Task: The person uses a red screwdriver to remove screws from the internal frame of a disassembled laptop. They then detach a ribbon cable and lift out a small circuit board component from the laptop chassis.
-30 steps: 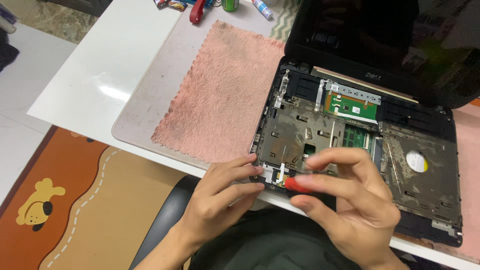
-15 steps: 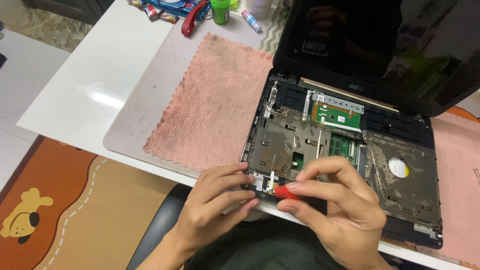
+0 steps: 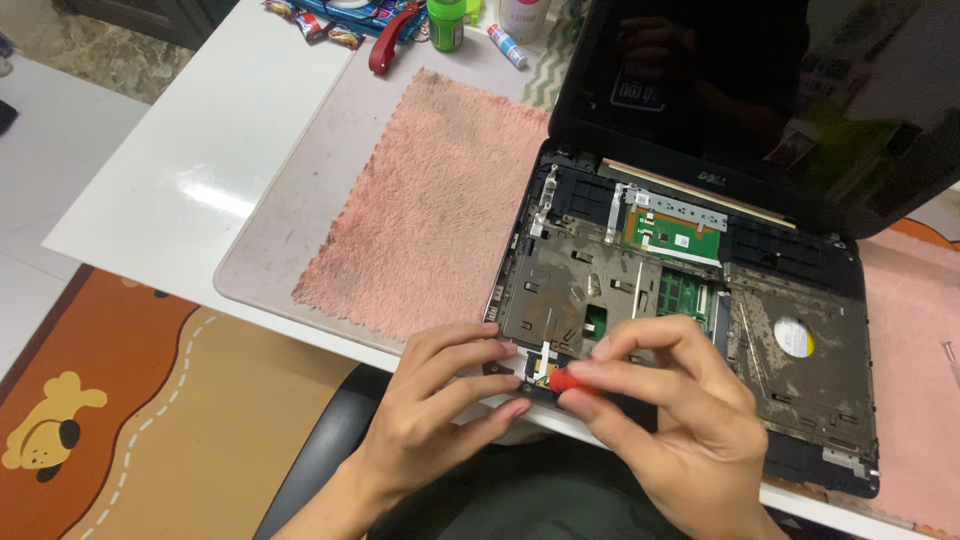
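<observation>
Beside the pink towel (image 3: pixel 430 210), right hand (image 3: pixel 680 420) pinches red screwdriver (image 3: pixel 570 379); left hand (image 3: pixel 440 410) steadies laptop (image 3: pixel 700 300)

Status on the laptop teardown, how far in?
Done: the laptop is open with its top cover and keyboard off, metal frame and green boards exposed. In hand: right hand holds a red-handled screwdriver at the front-left corner, left hand steadying that edge. Left: the inner frame and boards sit in the base, not yet lifted out.
</observation>
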